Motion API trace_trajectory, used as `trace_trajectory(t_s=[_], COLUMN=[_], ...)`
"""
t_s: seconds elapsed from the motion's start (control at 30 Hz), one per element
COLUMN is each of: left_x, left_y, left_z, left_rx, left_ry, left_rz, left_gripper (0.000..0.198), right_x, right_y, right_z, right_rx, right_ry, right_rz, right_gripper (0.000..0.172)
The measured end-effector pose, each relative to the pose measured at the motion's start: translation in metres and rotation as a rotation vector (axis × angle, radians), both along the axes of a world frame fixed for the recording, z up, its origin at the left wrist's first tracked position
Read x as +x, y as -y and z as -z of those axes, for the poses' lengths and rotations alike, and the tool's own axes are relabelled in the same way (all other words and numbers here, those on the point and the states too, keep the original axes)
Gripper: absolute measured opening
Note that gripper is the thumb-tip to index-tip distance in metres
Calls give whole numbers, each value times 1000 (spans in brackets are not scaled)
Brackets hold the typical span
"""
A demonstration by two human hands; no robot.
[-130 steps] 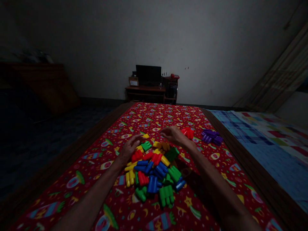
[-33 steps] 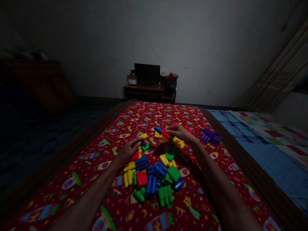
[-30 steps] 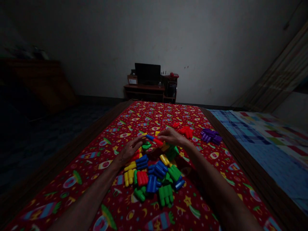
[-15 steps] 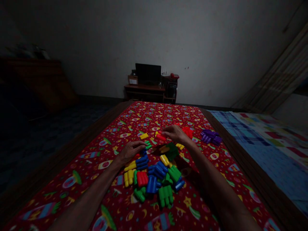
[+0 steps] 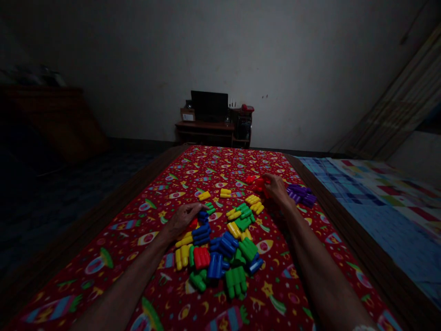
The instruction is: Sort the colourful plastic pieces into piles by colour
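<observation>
My right hand is over a small group of red toy building blocks on the far right of the cloth, its fingers closed on a red block. The hand hides part of that group. My left hand rests at the left edge of the mixed pile, fingers stretched out. Its fingertips are beside a small blue block and a green block; a red block peeks out under it. Nearer to me lie blue blocks, green blocks and yellow blocks.
Purple blocks lie in their own group right of my right hand. Two yellow blocks sit apart, one of them a yellow block beyond the pile. A patterned red cloth covers the table. Behind stands a desk with a monitor.
My right hand has moved right, from the middle of the cloth to the red group, carrying a red block. A yellow block is left where it was. My left hand has barely moved.
</observation>
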State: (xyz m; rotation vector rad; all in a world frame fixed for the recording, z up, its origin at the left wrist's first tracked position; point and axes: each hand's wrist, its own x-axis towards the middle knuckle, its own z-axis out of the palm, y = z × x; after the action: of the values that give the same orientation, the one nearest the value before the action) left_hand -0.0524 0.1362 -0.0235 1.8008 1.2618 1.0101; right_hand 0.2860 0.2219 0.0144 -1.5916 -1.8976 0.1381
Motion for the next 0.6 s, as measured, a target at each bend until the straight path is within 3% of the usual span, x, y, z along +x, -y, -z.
trace_trajectory(t_s=[0.13, 0.27, 0.4, 0.6], left_x=[1, 0, 0, 2], left_y=[1, 0, -1, 2], left_z=[-1, -1, -1, -3], left_rx=[-2, 11, 5, -13], left_ry=[7, 2, 1, 26], left_rz=[-5, 4, 18, -5], left_gripper=[48, 48, 48, 47], right_x=[4, 12, 13, -20], right_y=[1, 4, 6, -18], right_z=[-10, -21, -25, -28], right_rx=[-64, -129, -52, -11], right_ry=[53, 117, 87, 145], right_rz=[-46, 10, 18, -62], right_gripper=[46, 41, 38, 31])
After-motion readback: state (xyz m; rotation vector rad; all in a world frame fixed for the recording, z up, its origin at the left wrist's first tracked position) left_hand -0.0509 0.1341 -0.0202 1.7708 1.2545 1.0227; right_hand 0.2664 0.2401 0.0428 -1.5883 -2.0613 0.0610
